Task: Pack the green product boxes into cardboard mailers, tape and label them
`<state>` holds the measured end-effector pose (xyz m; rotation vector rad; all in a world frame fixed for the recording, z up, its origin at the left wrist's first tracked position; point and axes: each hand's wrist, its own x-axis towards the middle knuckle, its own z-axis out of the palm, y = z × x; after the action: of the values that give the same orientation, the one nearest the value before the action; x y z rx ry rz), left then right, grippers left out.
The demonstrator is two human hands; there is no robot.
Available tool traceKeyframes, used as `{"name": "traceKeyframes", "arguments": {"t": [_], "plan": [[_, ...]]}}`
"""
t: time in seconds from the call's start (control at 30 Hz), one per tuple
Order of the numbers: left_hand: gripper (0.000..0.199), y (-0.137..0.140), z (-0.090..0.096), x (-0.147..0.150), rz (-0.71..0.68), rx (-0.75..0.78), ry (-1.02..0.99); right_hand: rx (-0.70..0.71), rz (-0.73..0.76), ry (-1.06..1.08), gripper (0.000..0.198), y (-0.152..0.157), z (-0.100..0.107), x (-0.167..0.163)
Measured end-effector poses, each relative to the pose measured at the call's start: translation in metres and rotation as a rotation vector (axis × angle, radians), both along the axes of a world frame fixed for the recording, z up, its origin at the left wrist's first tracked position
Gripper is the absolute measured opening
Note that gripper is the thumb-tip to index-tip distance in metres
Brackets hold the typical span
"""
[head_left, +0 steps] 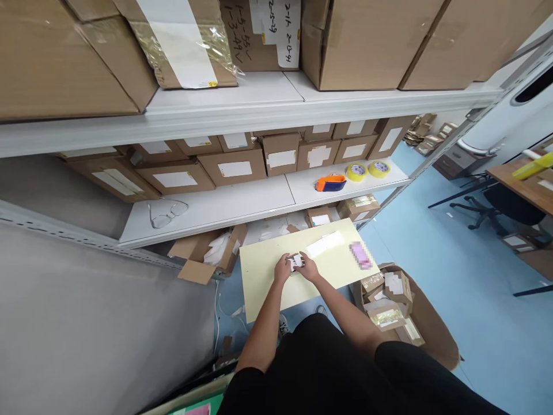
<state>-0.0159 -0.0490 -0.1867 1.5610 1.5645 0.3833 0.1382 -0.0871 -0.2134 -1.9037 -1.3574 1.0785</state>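
head view, looking down. the left hand [283, 269] is curled and pinches the left side of a small white item [297, 261]; the right hand [308, 268] pinches the same item from the right, thumb and fingers bent at its edge. we locate the item between the two, over the middle of the pale yellow bench [261, 282]; we cannot tell whether it rests there, and its finer details are too small to read. beyond the right hand we note flat white sheets [326, 243] on the bench and, farther right, a pink object [360, 255] masked by coarse pixels. on the shelf [242, 202] behind the bench we see eyeglasses [162, 220] at the left, an orange and blue band [330, 183] toward the right, and two yellow tape rolls [356, 172] just beside it; a row of labelled cardboard boxes [234, 167] stands along the back. left of the bench we mark an open carton [196, 271] holding white packets [217, 249]; right of the bench, a large carton [432, 317] holds several small boxes [386, 318].
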Motion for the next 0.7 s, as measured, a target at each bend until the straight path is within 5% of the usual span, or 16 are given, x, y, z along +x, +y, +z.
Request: {"name": "traceKeyframes", "arguments": {"t": [0.37, 0.7], "plan": [[0.016, 0.017, 0.004, 0.004, 0.019, -0.067, -0.086, 0.025, 0.091, -0.074, 0.078, -0.004, 0.007, 0.004], [0.082, 0.002, -0.013, -0.019, -0.090, -0.054, -0.385, 0.030, -0.002, -0.134, 0.072, -0.003, 0.007, -0.001]]}}
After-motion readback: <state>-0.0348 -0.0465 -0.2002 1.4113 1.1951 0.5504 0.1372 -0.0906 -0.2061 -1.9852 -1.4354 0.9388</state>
